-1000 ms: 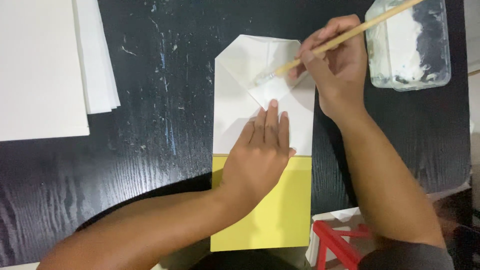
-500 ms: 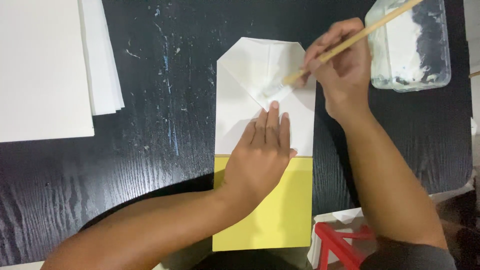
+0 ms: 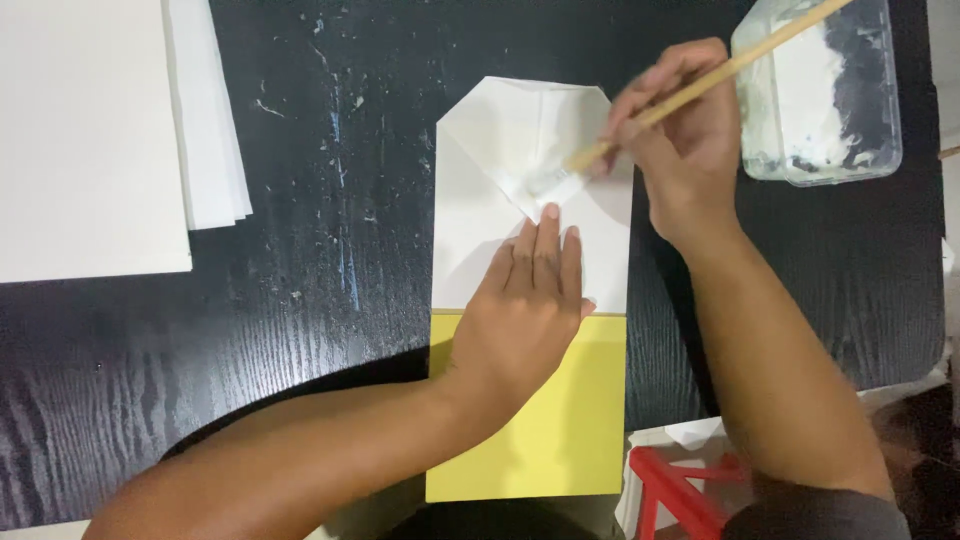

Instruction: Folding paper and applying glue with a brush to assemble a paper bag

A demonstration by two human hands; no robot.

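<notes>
— what is held in the right hand (image 3: pixel 690 135)?

— a thin wooden-handled brush (image 3: pixel 700 85) is gripped between the fingers and thumb, with its white-coated bristle end laid on the folded white flap of the paper bag (image 3: pixel 530 200). the handle slants up to the right, crossing over the clear plastic tub (image 3: pixel 820 90).

— and the left hand (image 3: pixel 525 315)?

— nothing is grasped by it. it is pressed flat, fingers together and extended, on the white upper part of the bag, just above the line where the yellow lower part begins. its fingertips are set just below the brush tip.

— where is the bag placed?

— it is laid flat on the black wood-grain table (image 3: pixel 330 280), lengthwise away from the person, its top corners folded in to a blunt point. the table is marked with pale smears and specks.

— what else is seen?

— the tub, smeared inside with white paste — probably glue, though that cannot be told for certain — stands at the upper right, near the right hand. a stack of white paper sheets (image 3: pixel 100 140) lies at the upper left, well apart from the bag. a red frame (image 3: pixel 680 490) is seen at the bottom edge, beside the right forearm.
</notes>
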